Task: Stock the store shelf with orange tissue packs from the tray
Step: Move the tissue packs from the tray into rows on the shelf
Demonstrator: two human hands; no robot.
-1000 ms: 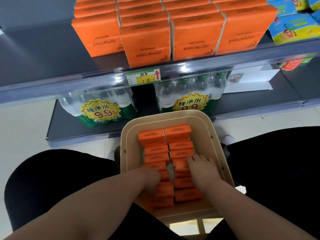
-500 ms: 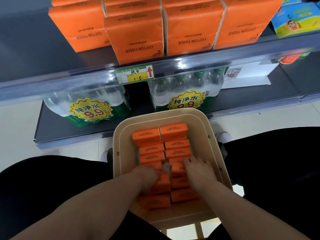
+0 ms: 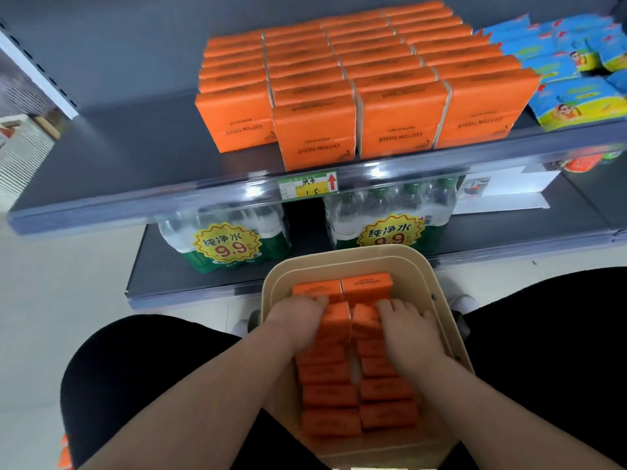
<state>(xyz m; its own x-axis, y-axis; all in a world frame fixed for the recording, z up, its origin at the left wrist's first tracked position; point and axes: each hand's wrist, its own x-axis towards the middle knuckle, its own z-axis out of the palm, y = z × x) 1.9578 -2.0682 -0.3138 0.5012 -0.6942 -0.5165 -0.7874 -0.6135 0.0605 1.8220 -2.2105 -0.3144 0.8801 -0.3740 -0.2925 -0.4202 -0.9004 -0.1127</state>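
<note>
Orange tissue packs (image 3: 330, 395) lay in two rows in the beige tray (image 3: 437, 300), set between the person's knees. Mid-tray, a raised pack (image 3: 336, 322) stood tilted above the left row. Left hand (image 3: 293, 322) gripped it, fingers curled over its far end. Right hand (image 3: 409, 329) lay on the right row, fingers spread and slightly bent, thumb hidden; grip could not be told. Upper shelf (image 3: 135, 157) carried stocked orange packs (image 3: 400, 120), blue packs (image 3: 576, 96) beside them. Price tag (image 3: 308, 186) on its edge. Bottled water packs (image 3: 224, 239) on the shelf below.
</note>
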